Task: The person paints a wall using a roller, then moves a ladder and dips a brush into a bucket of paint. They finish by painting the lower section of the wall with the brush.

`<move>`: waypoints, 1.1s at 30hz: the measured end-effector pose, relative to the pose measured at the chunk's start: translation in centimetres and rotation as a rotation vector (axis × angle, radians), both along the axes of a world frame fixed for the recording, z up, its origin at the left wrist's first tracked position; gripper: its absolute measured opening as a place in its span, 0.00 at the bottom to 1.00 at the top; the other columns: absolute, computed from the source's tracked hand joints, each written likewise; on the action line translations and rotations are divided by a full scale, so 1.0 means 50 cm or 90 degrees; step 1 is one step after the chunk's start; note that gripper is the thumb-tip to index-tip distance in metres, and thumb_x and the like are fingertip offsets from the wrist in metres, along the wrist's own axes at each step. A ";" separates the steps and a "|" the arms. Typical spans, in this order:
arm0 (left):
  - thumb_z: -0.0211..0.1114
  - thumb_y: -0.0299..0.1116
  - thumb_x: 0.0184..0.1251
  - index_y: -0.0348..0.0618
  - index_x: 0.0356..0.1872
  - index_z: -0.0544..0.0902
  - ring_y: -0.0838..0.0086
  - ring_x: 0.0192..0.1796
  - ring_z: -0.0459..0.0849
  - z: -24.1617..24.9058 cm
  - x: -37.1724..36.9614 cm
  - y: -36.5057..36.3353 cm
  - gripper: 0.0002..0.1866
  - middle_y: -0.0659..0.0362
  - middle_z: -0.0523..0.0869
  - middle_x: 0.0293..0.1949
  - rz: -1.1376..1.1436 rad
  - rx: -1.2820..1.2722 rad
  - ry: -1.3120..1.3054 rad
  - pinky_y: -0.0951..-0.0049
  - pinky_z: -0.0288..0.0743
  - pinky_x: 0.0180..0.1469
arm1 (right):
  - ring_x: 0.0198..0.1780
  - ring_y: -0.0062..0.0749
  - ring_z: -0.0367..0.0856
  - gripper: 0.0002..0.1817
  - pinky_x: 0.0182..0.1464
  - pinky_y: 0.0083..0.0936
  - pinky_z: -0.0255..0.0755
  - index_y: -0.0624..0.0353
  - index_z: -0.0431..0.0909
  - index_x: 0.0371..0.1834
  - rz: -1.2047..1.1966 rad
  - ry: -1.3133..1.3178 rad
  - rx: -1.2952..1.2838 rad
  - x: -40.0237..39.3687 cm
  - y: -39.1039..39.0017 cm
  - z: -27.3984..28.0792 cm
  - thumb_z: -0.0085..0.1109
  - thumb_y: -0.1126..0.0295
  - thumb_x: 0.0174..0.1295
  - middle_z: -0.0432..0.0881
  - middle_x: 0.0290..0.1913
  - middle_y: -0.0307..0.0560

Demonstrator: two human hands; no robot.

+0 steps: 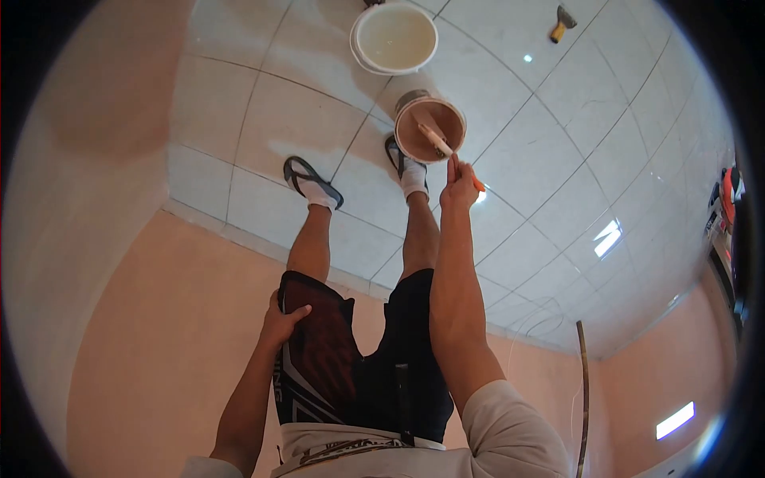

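My right hand [459, 190] is closed around the orange handle of a paintbrush [437, 142], whose pale head reaches over the opening of a small paint bucket [401, 142]. Pinkish-beige paint [453, 121] coats the inside of this bucket, and it stands on the tiles close by my right foot. My left hand [284, 325] rests on the leg of my dark shorts [325, 342], thumb spread across the front and the other fingers mostly hidden along the outer side.
A white bucket [356, 49] of cloudy liquid stands just beyond the paint bucket. Farther right, a scraper [562, 24] with a yellow-black handle lies on the tiled floor [295, 111]. Pink walls [159, 311] rise behind and beside me. A thin dark pole [584, 390] leans at the right.
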State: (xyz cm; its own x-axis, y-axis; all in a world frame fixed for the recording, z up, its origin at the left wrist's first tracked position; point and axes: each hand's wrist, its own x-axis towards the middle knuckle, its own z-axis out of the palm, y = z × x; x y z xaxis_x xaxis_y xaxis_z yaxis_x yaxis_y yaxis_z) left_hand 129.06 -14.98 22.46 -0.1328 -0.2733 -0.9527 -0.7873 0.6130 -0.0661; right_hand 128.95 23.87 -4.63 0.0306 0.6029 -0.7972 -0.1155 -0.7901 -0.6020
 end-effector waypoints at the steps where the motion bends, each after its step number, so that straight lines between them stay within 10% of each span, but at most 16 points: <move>1: 0.79 0.43 0.48 0.31 0.71 0.59 0.54 0.63 0.77 0.000 -0.002 -0.001 0.53 0.40 0.76 0.62 -0.011 -0.003 -0.010 0.61 0.71 0.65 | 0.45 0.48 0.87 0.09 0.46 0.33 0.88 0.72 0.70 0.40 0.039 -0.045 0.022 -0.014 -0.005 0.005 0.59 0.79 0.62 0.79 0.43 0.56; 10: 0.78 0.42 0.48 0.31 0.72 0.56 0.54 0.64 0.76 -0.013 -0.026 -0.004 0.53 0.40 0.75 0.63 -0.027 -0.019 -0.052 0.61 0.70 0.66 | 0.28 0.38 0.88 0.13 0.24 0.23 0.84 0.68 0.74 0.37 0.115 -0.252 0.081 -0.108 -0.007 -0.025 0.70 0.73 0.58 0.83 0.33 0.55; 33: 0.79 0.41 0.47 0.31 0.72 0.55 0.53 0.65 0.75 -0.030 -0.006 -0.005 0.55 0.39 0.73 0.63 -0.026 -0.030 -0.060 0.61 0.68 0.68 | 0.32 0.34 0.86 0.06 0.31 0.25 0.84 0.61 0.80 0.40 0.128 -0.215 0.081 -0.138 -0.065 -0.172 0.59 0.74 0.61 0.83 0.37 0.49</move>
